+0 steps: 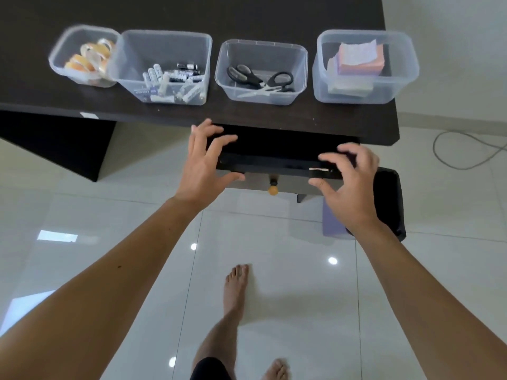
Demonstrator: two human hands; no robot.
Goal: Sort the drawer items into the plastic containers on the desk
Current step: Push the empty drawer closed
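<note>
Four plastic containers (263,86) line the table (301,17) edge; bare table lies behind them, and open floor (137,215) spreads below the drawer (274,160).

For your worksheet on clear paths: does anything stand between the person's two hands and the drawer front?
Nothing visible does. The left hand and right hand are spread open at the drawer front, either side of its knob, with no object between.

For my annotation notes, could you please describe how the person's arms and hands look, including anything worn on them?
Both arms are bare up to the frame edge: no sleeves show. The left hand and right hand wear no gloves, rings, watch or bands that I can see. A small dark spot marks the left forearm.
</note>
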